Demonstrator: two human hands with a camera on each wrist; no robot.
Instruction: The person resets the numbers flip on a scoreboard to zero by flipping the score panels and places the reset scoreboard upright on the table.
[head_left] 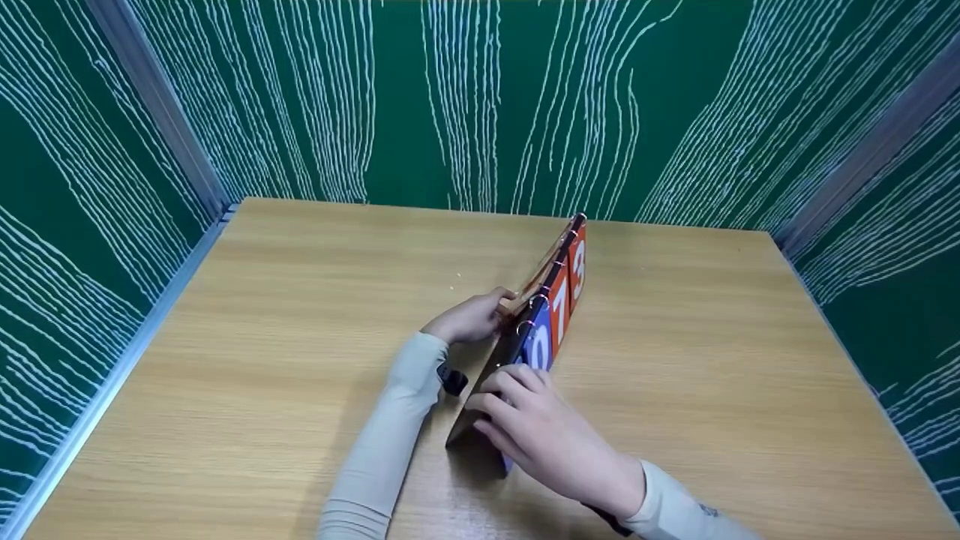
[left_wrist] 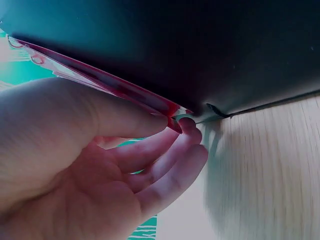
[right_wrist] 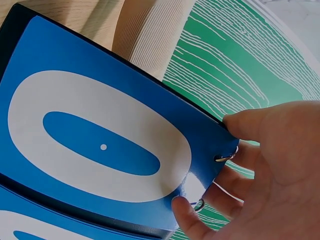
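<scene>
A tabletop flip scoreboard point(head_left: 556, 300) stands like a tent on the table, running away from me, with red 7 and 3 cards and blue cards facing right. My left hand point(head_left: 472, 316) is on its left side. In the left wrist view, thumb and a fingertip pinch the lower corner of a red card point(left_wrist: 135, 92) against the dark panel point(left_wrist: 200, 60). My right hand point(head_left: 544, 431) grips the near end of the top edge. The right wrist view shows its fingers around the ringed edge of a blue 0 card point(right_wrist: 100, 90), beside a metal ring point(right_wrist: 226, 157).
The light wooden table point(head_left: 712, 360) extends around the scoreboard. Green walls point(head_left: 397, 97) with white wavy lines enclose its back and sides, joined by grey corner posts point(head_left: 161, 97). A few small pale specks lie left of the scoreboard. Dark bands point(head_left: 452, 380) sit at the wrists.
</scene>
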